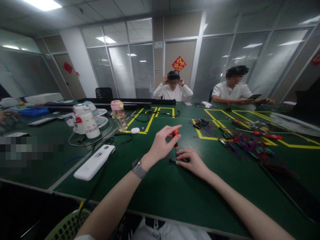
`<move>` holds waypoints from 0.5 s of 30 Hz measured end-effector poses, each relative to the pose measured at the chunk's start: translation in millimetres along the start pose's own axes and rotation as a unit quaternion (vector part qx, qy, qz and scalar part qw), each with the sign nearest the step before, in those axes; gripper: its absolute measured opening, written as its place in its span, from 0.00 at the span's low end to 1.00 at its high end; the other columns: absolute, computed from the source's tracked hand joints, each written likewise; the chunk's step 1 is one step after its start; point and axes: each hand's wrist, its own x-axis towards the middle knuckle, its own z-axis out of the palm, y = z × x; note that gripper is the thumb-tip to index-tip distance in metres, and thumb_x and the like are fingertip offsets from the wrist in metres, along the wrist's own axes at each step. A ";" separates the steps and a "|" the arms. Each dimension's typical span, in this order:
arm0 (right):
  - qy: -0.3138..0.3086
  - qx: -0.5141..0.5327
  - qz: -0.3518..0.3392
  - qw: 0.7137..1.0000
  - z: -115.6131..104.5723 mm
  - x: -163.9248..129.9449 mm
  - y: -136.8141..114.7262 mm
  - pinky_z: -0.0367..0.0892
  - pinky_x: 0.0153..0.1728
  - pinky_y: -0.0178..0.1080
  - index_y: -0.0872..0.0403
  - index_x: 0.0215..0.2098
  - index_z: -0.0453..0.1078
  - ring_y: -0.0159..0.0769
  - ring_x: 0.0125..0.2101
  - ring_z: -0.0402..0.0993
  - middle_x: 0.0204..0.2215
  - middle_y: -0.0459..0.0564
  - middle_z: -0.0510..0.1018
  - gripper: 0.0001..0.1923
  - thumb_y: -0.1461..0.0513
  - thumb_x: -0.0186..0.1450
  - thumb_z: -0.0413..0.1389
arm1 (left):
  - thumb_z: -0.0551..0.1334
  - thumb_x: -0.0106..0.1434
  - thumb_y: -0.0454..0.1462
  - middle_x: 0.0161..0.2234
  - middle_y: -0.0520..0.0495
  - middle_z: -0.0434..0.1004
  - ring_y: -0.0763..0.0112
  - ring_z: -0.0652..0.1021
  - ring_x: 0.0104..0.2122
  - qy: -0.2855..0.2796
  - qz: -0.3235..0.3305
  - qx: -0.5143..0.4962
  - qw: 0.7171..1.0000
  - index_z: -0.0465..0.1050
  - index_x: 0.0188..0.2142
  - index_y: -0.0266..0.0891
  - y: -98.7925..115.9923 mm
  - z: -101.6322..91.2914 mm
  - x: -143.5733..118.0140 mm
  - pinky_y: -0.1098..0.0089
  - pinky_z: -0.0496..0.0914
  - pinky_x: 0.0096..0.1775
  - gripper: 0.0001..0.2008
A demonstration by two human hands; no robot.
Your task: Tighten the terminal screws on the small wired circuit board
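Glass partition walls with blinds under ceiling lights.

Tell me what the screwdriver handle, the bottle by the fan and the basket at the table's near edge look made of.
Screwdriver: orange and black handle, matte, probably plastic or rubber. Bottle: clear, glossy walls under a pink cap, likely plastic, though glass can't be excluded. Basket: pale green open lattice, apparently moulded plastic.

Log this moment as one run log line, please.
left hand: grips orange-handled screwdriver upright | right hand: steadies small wired part on green table
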 end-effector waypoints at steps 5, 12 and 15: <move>-0.005 -0.003 0.000 1.000 -0.1 0.1 0.1 0.56 0.56 0.58 0.48 0.31 0.80 0.46 0.46 0.75 0.43 0.51 0.81 0.05 0.57 0.56 0.64 | 0.59 0.64 0.36 0.43 0.42 0.78 0.66 0.80 0.39 -0.039 -0.075 -0.175 0.981 0.71 0.52 0.37 -3.2 0.2 3.6 0.67 0.75 0.40 0.17; -0.011 0.002 0.000 1.000 -1.4 0.1 -2.6 0.56 0.56 0.58 0.48 0.32 0.80 0.47 0.47 0.75 0.43 0.51 0.81 0.05 0.58 0.57 0.63 | 0.61 0.63 0.37 0.39 0.46 0.76 0.70 0.77 0.36 0.125 -0.086 -0.101 0.983 0.75 0.41 0.38 -16.7 11.6 2.4 0.71 0.73 0.39 0.08; -0.013 -0.003 0.002 1.000 -1.8 0.0 -2.9 0.55 0.57 0.59 0.48 0.32 0.80 0.46 0.47 0.74 0.43 0.51 0.81 0.05 0.58 0.57 0.64 | 0.54 0.68 0.37 0.43 0.43 0.76 0.67 0.78 0.41 0.060 -0.089 -0.142 0.984 0.72 0.48 0.39 -13.5 10.3 1.8 0.68 0.74 0.42 0.13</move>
